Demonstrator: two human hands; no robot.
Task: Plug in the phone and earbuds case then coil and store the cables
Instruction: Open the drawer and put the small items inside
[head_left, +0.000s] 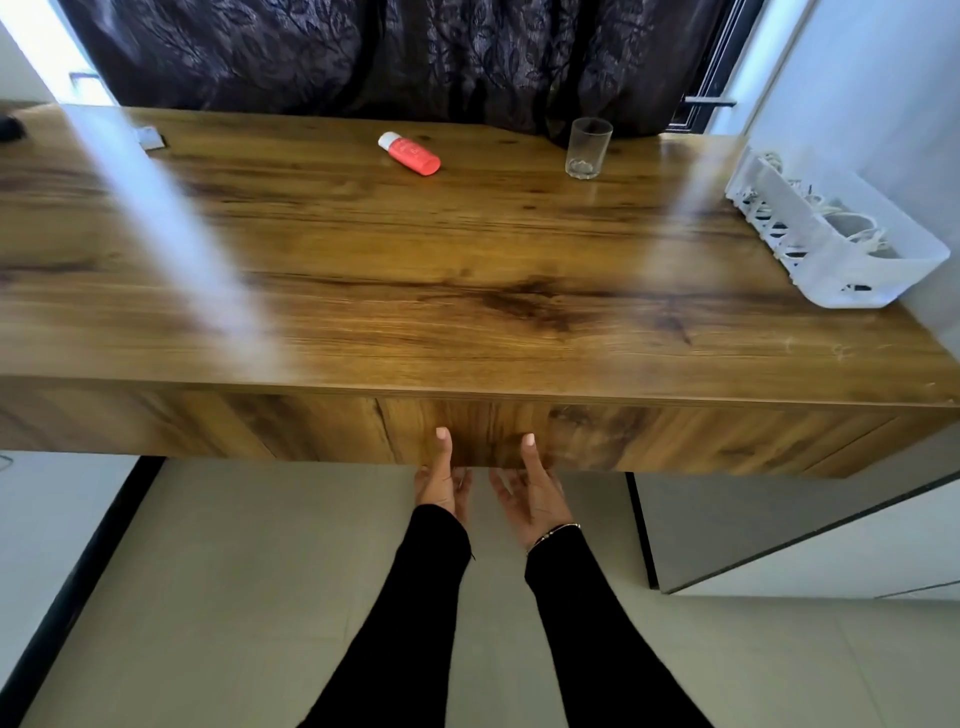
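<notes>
Both hands reach for the near front face of the wooden worktop (467, 270), right at its lower edge, where a seam in the panel suggests a drawer front. The left hand (441, 480) and the right hand (527, 493) sit side by side, palms turned up, each with a thumb laid straight against the panel and the other fingers passing under the lip and out of sight. Neither grip holds anything that shows; the thumbs are spread and straight, and I cannot tell how far the hidden fingers curl. That placement reads as getting ready to pull a drawer out, probably to fetch or stow something. No phone or earbuds case appears anywhere. The only cables in view look like the pale cords lying in the white basket (862, 265), which stands at the right end of the worktop against the wall, well apart from the hands. Farther back lie a red bottle (413, 154) with a white cap on its side and, to its right, an upright drinking glass (587, 148).
</notes>
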